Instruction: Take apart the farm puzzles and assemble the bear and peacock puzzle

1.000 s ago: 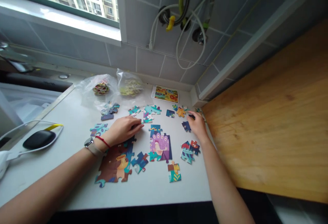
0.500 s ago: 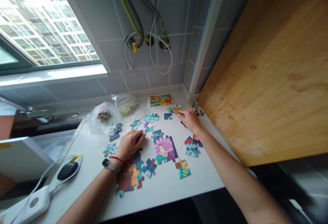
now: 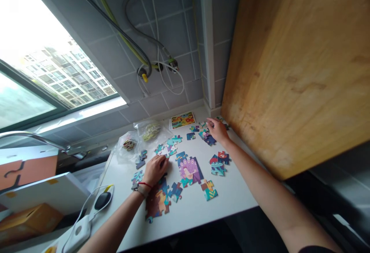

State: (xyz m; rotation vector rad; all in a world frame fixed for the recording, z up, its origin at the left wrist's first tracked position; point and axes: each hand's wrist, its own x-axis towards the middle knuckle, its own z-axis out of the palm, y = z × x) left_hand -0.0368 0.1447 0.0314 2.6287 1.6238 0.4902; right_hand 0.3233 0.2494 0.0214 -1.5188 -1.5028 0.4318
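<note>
My left hand point(image 3: 156, 168) rests on the white table with its fingers curled in; what lies under the fingertips is hidden. Beneath its wrist is a joined brown puzzle section point(image 3: 159, 201) with an animal figure. My right hand point(image 3: 217, 129) reaches over loose puzzle pieces point(image 3: 207, 137) at the back right, fingers stretched forward and no piece visible between them. Between the hands lies a joined purple peacock section point(image 3: 189, 170). A blue piece cluster point(image 3: 175, 192), a yellow-leaf cluster point(image 3: 209, 190) and a red-and-teal cluster point(image 3: 219, 164) surround it.
A picture card point(image 3: 182, 120) lies by the tiled wall. Two clear plastic bags, one with stacked pieces point(image 3: 129, 143), one with greenish contents point(image 3: 151, 131), stand at the back left. A white power strip point(image 3: 81, 230) and black charger point(image 3: 102, 200) sit left. A wooden panel point(image 3: 289, 83) borders the right.
The view has tilted and shifted. My right hand no longer shows the orange piece at its fingertips and has moved slightly right over the back pieces. My left hand stays by the brown section.
</note>
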